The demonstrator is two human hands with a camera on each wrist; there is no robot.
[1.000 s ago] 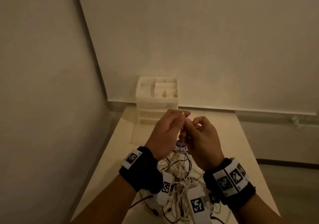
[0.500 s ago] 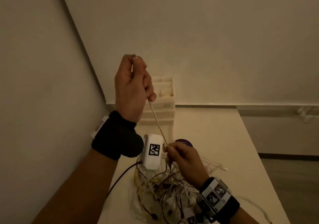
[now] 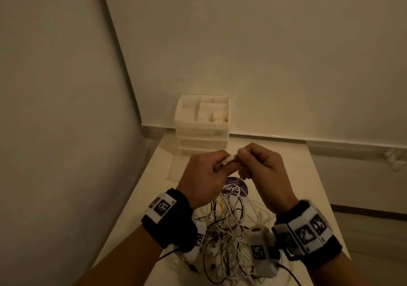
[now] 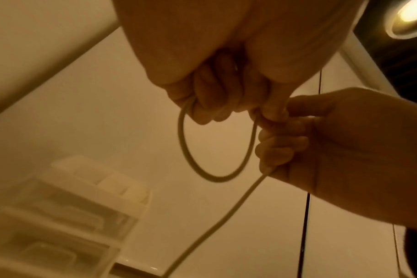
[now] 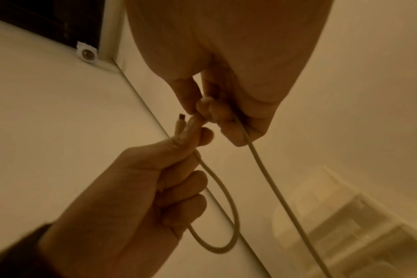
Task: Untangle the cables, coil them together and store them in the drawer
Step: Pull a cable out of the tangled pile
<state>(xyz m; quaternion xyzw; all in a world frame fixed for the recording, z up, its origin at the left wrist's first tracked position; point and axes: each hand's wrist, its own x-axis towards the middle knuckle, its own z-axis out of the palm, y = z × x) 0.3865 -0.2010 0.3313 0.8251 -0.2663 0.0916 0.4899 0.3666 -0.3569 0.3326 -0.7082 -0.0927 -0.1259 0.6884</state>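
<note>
Lowered from its raised position half a second ago, the left hand (image 3: 203, 173) is brought back beside the right hand (image 3: 262, 164), so a first loop is formed. The white cable (image 4: 186, 150) is pinched by both hands, plug (image 3: 229, 159) pointing right, axis near level, above the tangle (image 3: 226, 230) before the drawers (image 3: 202, 129).

The left hand (image 3: 204, 175), raised high half a second ago, has dropped to meet the right hand (image 3: 262, 166); the white cable (image 4: 217, 175) between them now hangs looped.
</note>
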